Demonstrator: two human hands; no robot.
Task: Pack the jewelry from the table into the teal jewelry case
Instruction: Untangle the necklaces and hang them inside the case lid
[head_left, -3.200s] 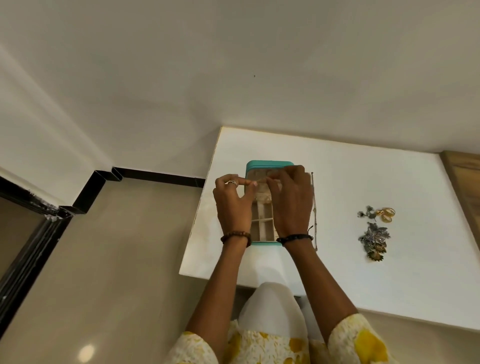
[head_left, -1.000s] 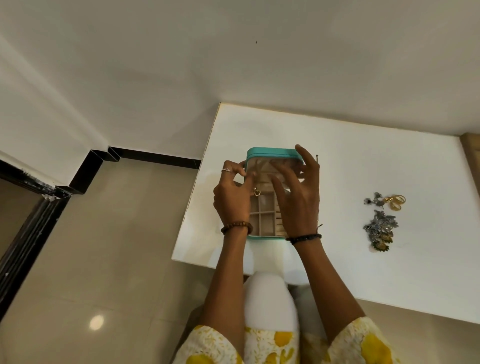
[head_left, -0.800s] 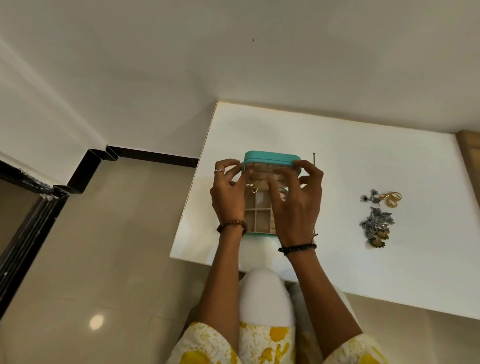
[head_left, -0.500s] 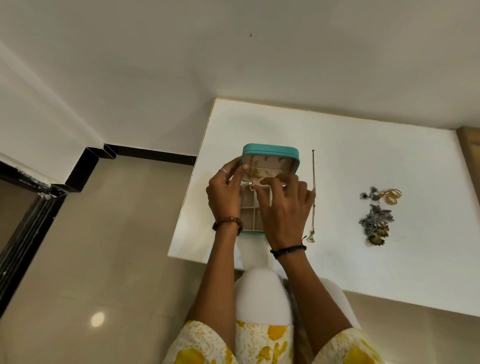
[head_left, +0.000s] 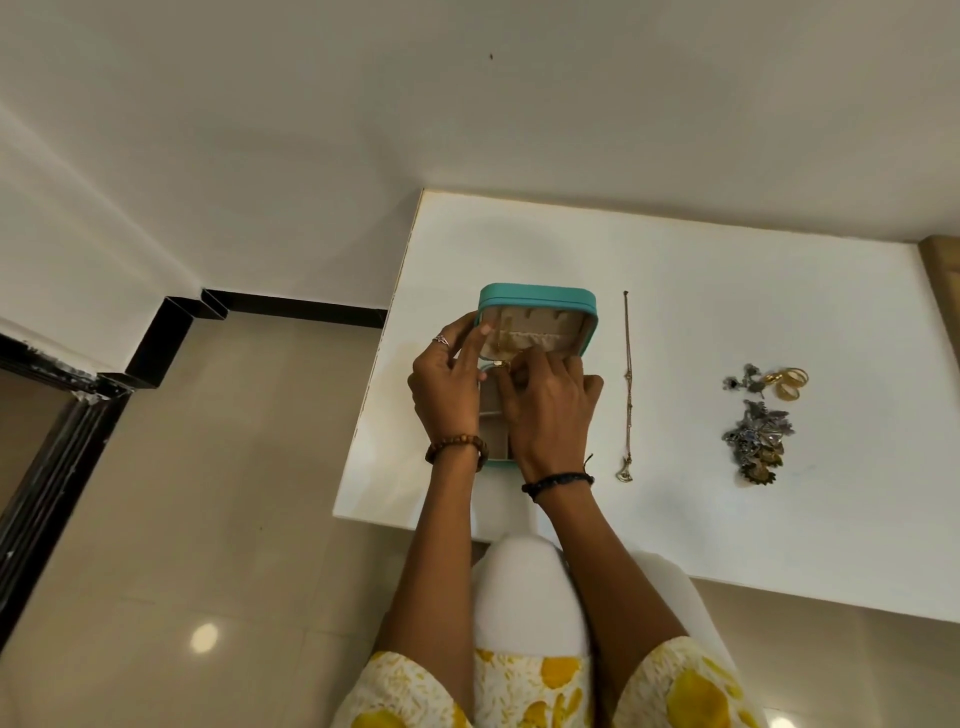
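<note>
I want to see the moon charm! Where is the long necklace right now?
In the head view, the long necklace lies stretched straight on the white table, just right of the teal jewelry case and the right hand, left of the jewelry pile.

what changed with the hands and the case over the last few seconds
Both hands came back off the lid's upper edge: left hand and right hand now pinch a small gold pendant at the teal jewelry case hinge. The chain necklace and brooch pile stayed on the table.
</note>
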